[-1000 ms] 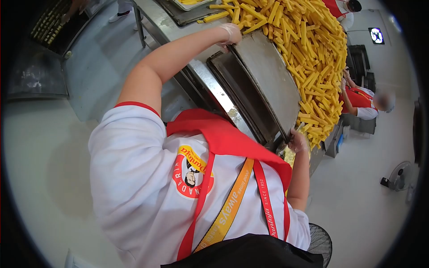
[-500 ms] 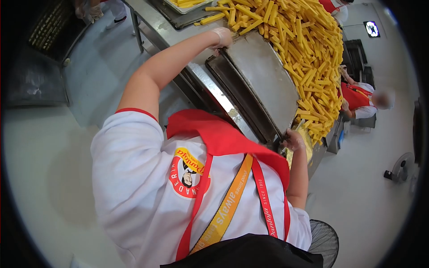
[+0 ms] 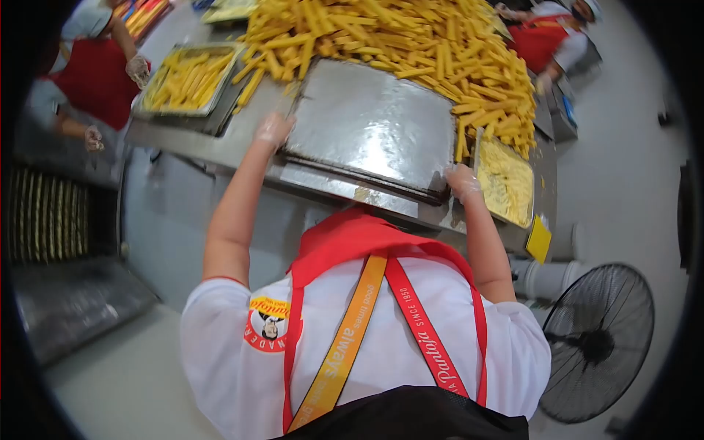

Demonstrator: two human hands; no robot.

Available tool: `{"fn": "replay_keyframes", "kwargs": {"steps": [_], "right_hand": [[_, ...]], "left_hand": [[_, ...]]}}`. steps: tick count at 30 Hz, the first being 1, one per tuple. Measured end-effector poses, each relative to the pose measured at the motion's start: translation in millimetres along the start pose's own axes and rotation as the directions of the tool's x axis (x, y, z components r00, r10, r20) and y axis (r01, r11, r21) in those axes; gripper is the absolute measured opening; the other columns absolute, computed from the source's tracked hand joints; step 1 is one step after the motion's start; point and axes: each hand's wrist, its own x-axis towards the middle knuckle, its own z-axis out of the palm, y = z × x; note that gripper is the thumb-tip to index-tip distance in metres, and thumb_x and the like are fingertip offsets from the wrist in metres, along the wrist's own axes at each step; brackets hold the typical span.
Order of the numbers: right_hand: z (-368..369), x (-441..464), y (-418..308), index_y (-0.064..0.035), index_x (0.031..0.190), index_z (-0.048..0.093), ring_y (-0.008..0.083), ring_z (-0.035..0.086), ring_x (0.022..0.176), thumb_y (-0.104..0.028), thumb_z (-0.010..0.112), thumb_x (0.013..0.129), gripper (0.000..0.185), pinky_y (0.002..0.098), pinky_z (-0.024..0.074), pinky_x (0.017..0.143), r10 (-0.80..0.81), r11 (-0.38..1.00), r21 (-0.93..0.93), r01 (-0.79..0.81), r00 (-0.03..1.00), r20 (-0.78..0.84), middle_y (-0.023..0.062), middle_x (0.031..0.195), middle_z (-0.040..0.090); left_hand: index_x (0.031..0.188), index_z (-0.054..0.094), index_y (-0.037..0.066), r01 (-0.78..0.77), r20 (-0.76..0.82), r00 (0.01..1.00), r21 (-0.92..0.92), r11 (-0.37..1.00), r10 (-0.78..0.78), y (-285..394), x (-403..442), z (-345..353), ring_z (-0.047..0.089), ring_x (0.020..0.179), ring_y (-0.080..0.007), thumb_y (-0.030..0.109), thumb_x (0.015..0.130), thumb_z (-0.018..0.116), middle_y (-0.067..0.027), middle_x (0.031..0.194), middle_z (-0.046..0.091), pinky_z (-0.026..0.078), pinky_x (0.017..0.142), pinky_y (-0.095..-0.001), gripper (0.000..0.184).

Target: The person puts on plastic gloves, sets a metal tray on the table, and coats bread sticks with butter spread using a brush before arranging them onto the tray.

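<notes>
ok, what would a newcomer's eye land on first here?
First, the big heap of yellow sticks, piled on the far side of the metal table. Then the glossy tray near its front edge, between the left hand and right hand. Last, the black fan, lower right.

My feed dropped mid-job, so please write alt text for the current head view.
Gloved left hand and right hand are at opposite ends of stacked metal trays on a metal table. A heap of yellow sticks lies beyond, with red-aproned co-workers at the picture's left and right.
</notes>
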Motion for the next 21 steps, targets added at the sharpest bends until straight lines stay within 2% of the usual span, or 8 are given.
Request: {"fn": "replay_keyframes", "kwargs": {"steps": [10,12,15,17,18,19,20,21], "right_hand": [[38,-19,2,0.0044,0.101,0.068,0.0458,0.059,0.104,-0.039,0.046,0.091,0.049,0.0489,0.045,0.094,-0.003,0.982,0.186,-0.006,0.999,0.049,0.0316,0.107,0.063],[37,-14,6,0.0045,0.106,0.066,0.046,0.057,0.108,-0.042,0.047,0.093,0.052,0.0483,0.0441,0.096,-0.034,0.983,0.181,0.012,0.993,0.117,0.0319,0.112,0.062],[-27,-43,-15,0.0069,0.124,0.056,0.0418,0.053,0.12,-0.048,0.042,0.097,0.063,0.0445,0.0409,0.103,-0.057,0.964,0.265,0.029,0.994,0.096,0.03,0.124,0.059],[-39,-31,-3,0.0095,0.136,0.044,0.0383,0.048,0.129,-0.051,0.034,0.101,0.071,0.0435,0.0374,0.108,-0.16,0.555,0.819,0.143,0.985,-0.064,0.0272,0.135,0.052],[-56,-30,3,0.0097,0.139,0.04,0.0376,0.047,0.13,-0.048,0.034,0.102,0.069,0.0449,0.0365,0.11,-0.305,0.06,0.998,-0.033,0.951,0.05,0.0265,0.136,0.052],[-71,-31,10,0.0098,0.142,0.036,0.037,0.047,0.131,-0.046,0.033,0.103,0.068,0.0463,0.0355,0.111,-0.476,-0.415,0.864,-0.287,0.877,0.063,0.0259,0.137,0.051],[-74,-30,21,0.0091,0.141,0.038,0.0377,0.047,0.13,-0.044,0.034,0.103,0.066,0.0471,0.0362,0.111,-0.53,-0.453,0.825,-0.338,0.846,0.055,0.0261,0.138,0.05],[-79,-26,33,0.0084,0.14,0.04,0.0383,0.048,0.13,-0.043,0.034,0.103,0.063,0.0479,0.0369,0.11,-0.585,-0.483,0.786,-0.387,0.81,0.041,0.0263,0.139,0.049]], "left_hand": [[0.105,0.069,-0.004,0.219,0.131,0.975,-0.429,0.876,-0.179,20,-31,-26,0.066,0.092,-0.0386,0.051,0.088,0.054,-0.0255,0.093,0.069,0.046,0.086,-0.0471,0.06],[0.106,0.069,-0.005,0.082,0.077,0.995,-0.321,0.944,-0.061,21,-33,-24,0.066,0.092,-0.0386,0.053,0.089,0.053,-0.0264,0.095,0.069,0.046,0.087,-0.0468,0.062],[0.126,0.057,-0.007,0.107,0.055,0.994,-0.256,0.961,-0.096,36,-20,-16,0.055,0.118,-0.0357,0.063,0.09,0.049,-0.0283,0.123,0.058,0.04,0.102,-0.0405,0.079],[0.137,0.046,-0.007,-0.061,-0.175,0.984,-0.445,0.894,-0.02,109,-46,-36,0.043,0.134,-0.0344,0.07,0.089,0.046,-0.0267,0.141,0.047,0.032,0.111,-0.0399,0.091],[0.142,0.039,-0.007,0.0,0.03,0.999,-0.765,0.644,0.036,138,-52,-42,0.033,0.14,-0.0353,0.075,0.087,0.042,-0.0247,0.148,0.036,0.026,0.115,-0.0432,0.099],[0.144,0.035,-0.008,0.11,0.174,0.936,-0.971,0.214,0.307,164,-58,-39,0.027,0.143,-0.0366,0.078,0.086,0.038,-0.0238,0.152,0.031,0.022,0.116,-0.0463,0.104],[0.146,0.03,-0.008,0.438,0.3,0.781,-0.888,-0.138,0.548,189,-64,-36,0.021,0.145,-0.0378,0.082,0.084,0.035,-0.0228,0.156,0.025,0.018,0.118,-0.0493,0.109],[0.146,0.029,-0.009,0.756,0.124,0.512,-0.535,-0.377,0.85,215,-70,-27,0.02,0.145,-0.0394,0.083,0.083,0.032,-0.0229,0.157,0.023,0.017,0.118,-0.0522,0.112]]}}
